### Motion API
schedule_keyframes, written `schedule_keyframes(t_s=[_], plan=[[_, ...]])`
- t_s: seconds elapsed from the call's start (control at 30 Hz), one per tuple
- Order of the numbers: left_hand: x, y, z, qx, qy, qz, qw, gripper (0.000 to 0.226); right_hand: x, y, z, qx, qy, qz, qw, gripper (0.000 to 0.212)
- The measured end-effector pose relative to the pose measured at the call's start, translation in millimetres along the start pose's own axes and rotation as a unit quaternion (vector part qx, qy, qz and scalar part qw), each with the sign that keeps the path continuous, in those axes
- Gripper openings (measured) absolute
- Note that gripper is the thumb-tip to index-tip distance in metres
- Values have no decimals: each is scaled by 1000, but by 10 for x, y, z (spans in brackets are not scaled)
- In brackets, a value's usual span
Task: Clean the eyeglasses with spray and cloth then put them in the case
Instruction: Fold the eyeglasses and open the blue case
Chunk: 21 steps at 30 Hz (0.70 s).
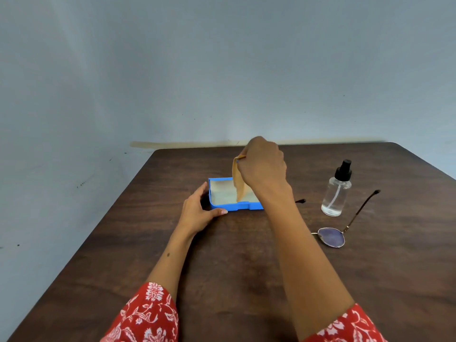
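1. A dark brown wood-grain bench point(246, 267) with a rounded far right corner is seen set against a pale grey wall.
2. An open blue case point(234, 207) with a pale lining is placed on it near the middle, toward the far edge.
3. A clear spray bottle point(336, 193) with a black pump top is stood upright to the right of the case.
4. Eyeglasses point(332, 236) are laid just in front of the bottle, temples unfolded toward the far side.
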<state>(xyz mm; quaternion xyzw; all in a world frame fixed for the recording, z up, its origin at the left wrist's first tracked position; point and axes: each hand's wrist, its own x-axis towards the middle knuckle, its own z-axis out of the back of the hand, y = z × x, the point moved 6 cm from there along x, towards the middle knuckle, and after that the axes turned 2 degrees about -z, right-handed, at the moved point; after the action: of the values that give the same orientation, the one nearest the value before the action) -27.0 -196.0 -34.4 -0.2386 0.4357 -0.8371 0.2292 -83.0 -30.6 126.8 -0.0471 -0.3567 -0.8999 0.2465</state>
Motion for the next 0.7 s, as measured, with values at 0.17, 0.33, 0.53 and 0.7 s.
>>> schedule_keyframes(t_s=[0.17, 0.33, 0.53, 0.7], plan=[[-21, 5, 12, 5, -2, 9, 1000, 102, -43, 32, 270, 15, 23, 42, 999, 19], [-106, -26, 57, 28, -9, 24, 999, 106, -189, 5, 477, 11, 89, 74, 993, 17], [-579, -555, 321, -91, -70, -50, 992, 83, -489, -123, 640, 36, 174, 114, 977, 14], [-1244, -1252, -58, -308, 89, -61, 945, 80, -697, -232, 607, 84, 254, 141, 953, 15]])
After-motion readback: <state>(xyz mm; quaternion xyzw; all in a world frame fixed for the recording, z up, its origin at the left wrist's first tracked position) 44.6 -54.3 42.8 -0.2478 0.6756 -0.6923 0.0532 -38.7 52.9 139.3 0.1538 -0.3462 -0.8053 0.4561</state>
